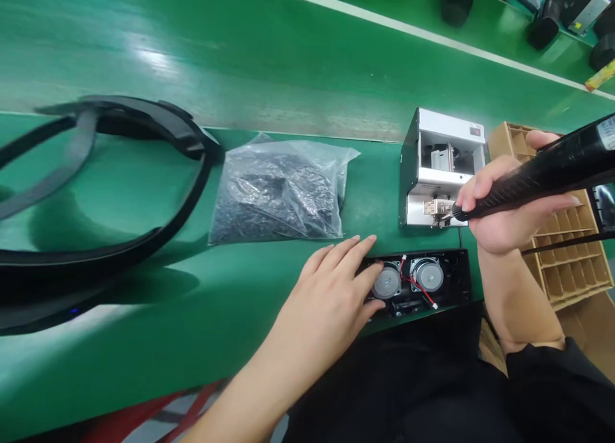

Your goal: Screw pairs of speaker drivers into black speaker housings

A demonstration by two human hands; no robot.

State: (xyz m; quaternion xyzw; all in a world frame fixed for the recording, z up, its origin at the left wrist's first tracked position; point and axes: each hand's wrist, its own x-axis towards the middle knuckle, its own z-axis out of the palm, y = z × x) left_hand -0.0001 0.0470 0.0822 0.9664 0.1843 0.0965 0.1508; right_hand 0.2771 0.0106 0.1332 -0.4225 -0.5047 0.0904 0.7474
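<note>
The black housing lies at the near edge of the green bench, its long axis running left to right, open side up. Two round speakers sit in it side by side, with red wires between and over them.

Your left hand is the nearer one: it reaches in from the near left over the housing's left end, fingers a little apart, thumb on the near side and index finger on the far side of that corner. It seems to rest there rather than grip.

Your right hand is beyond the housing's right end and higher up, its fingers closed around a black power screwdriver. The tool points left, its tip at the front of the screw feeder; you cannot tell whether it touches. From that tip, the housing lies just to the near side, with its right half closest.

Farther out, a plastic bag lies left of the feeder, and a divided cardboard box stands to the right, behind your right forearm.
</note>
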